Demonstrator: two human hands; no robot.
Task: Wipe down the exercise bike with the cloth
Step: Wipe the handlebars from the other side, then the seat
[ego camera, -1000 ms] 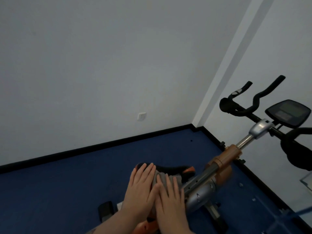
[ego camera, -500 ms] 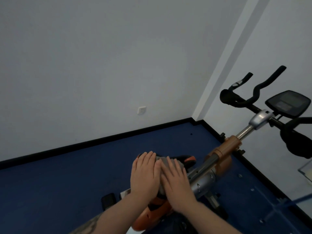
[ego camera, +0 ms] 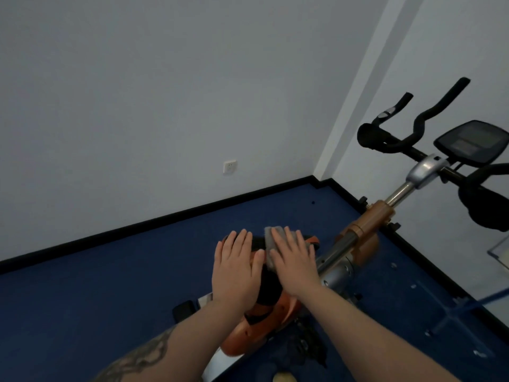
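An orange and silver exercise bike (ego camera: pixel 366 232) stands at the lower right, with black handlebars (ego camera: pixel 407 136) and a dark console (ego camera: pixel 471 144) higher up. Its black saddle (ego camera: pixel 259 244) lies under both hands. My right hand (ego camera: pixel 294 263) presses flat on a grey cloth (ego camera: pixel 271 238) laid over the saddle's front part. My left hand (ego camera: pixel 237 268) rests flat on the saddle beside it, fingers spread, with nothing gripped. The cloth shows only past my right fingertips and thumb.
Blue carpet (ego camera: pixel 110 285) covers the floor up to a black skirting (ego camera: pixel 137 227) along white walls. A wall socket (ego camera: pixel 229 166) sits low on the left wall. A pedal (ego camera: pixel 183 310) sticks out left of the orange flywheel cover (ego camera: pixel 261 323). A glass panel edge (ego camera: pixel 498 252) shows at right.
Both hands slid forward along the saddle. The right hand pushed the cloth ahead and away from the left hand, so black saddle now shows between them. The view tilted down a little.
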